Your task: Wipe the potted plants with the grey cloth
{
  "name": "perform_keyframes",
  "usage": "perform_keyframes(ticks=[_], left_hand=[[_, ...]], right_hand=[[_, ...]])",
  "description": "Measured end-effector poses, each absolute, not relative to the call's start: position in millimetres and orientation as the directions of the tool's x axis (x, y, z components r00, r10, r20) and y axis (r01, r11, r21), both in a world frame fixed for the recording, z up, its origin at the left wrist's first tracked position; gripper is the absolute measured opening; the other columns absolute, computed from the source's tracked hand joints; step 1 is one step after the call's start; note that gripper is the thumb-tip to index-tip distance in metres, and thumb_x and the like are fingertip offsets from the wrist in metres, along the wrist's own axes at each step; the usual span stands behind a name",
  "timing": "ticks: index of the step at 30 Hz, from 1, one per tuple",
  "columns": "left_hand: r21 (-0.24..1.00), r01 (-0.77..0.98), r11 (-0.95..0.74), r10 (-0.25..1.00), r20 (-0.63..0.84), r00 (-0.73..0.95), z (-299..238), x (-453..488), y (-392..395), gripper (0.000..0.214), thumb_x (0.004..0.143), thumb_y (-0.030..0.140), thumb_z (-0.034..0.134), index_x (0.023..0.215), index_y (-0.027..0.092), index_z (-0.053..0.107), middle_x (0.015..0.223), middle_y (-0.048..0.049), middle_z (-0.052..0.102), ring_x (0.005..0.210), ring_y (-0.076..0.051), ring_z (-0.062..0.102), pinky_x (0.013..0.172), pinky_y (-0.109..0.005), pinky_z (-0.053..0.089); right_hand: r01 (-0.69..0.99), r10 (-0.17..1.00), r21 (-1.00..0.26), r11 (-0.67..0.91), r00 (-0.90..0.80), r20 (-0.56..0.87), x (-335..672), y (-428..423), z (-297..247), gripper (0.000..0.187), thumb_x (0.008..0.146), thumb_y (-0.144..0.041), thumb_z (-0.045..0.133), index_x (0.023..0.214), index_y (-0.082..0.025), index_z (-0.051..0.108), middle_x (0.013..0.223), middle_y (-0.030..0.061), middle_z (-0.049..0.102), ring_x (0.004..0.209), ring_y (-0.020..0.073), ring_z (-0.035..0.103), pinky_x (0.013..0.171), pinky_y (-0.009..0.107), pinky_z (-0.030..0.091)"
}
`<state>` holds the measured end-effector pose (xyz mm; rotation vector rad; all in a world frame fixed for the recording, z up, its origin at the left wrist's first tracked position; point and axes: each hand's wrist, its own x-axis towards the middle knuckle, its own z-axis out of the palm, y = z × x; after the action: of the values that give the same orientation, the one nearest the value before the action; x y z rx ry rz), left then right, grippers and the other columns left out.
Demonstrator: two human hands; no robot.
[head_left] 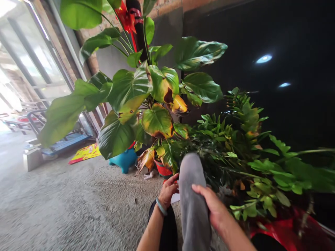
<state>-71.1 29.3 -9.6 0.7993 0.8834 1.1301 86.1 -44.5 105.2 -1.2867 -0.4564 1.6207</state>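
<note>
The grey cloth (193,195) stands up in a tall fold between the two hands, near the bottom middle of the view, just this side of the plants. It looks held upright like that so that its rounded top faces the foliage, and a hand on each edge keeps the limp fabric from flopping over.

The left hand (168,190), with a pale green bangle (161,206) at the wrist, has its fingers curled in against the cloth's left edge, pinching the fabric rather than lying flat. The right hand (212,205) wraps the right edge, the thumb lying across the front of the cloth and the fingers going behind it, so how tightly they press I cannot tell.

Just beyond stands a big-leaved plant (136,90) with yellowing, brown-patched leaves in a red pot (162,169). A bushier small-leaved plant (235,139) spreads to the right, and a blue pot (125,159) sits farther left on the gravel floor (65,202).
</note>
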Motion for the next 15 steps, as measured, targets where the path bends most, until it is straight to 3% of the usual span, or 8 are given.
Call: perform_keyframes(ticks=[5, 11, 15], left_hand=[[0.858, -0.443, 0.262, 0.963, -0.205, 0.173, -7.6, -70.5, 28.9, 0.064, 0.047, 0.022, 0.084, 0.109, 0.013, 0.073, 0.074, -0.0046, 0.071, 0.06, -0.013, 0.055, 0.06, -0.026, 0.04], [0.87, -0.443, 0.216, 0.975, -0.166, 0.149, -4.1, -67.6, 27.4, 0.056, 0.045, 0.022, 0.086, 0.099, 0.014, 0.076, 0.072, -0.0048, 0.068, 0.067, -0.015, 0.058, 0.058, -0.024, 0.041], [0.893, -0.398, 0.208, 0.974, -0.15, 0.172, 1.4, -65.9, 25.5, 0.053, 0.049, 0.024, 0.084, 0.1, 0.013, 0.076, 0.071, -0.0047, 0.068, 0.065, -0.016, 0.059, 0.06, -0.025, 0.042]], right_hand=[[-0.386, 0.842, -0.763, -0.519, -0.077, -0.534, 97.6, -88.6, 90.0, 0.039, 0.046, -0.028, 0.081, 0.082, -0.02, 0.067, 0.069, 0.0041, 0.074, 0.074, 0.0293, 0.07, 0.066, 0.037, 0.053], [-0.564, 0.964, -0.81, -0.16, 0.087, -0.251, 119.0, -50.1, 139.6, 0.044, 0.04, -0.027, 0.086, 0.077, -0.022, 0.064, 0.062, 0.0007, 0.072, 0.06, 0.0253, 0.066, 0.06, 0.037, 0.051], [-0.539, 0.923, -0.792, -0.288, 0.063, -0.379, 100.4, -31.5, 120.3, 0.034, 0.037, -0.026, 0.082, 0.065, -0.021, 0.062, 0.053, 0.0012, 0.068, 0.05, 0.0211, 0.06, 0.056, 0.035, 0.048]])
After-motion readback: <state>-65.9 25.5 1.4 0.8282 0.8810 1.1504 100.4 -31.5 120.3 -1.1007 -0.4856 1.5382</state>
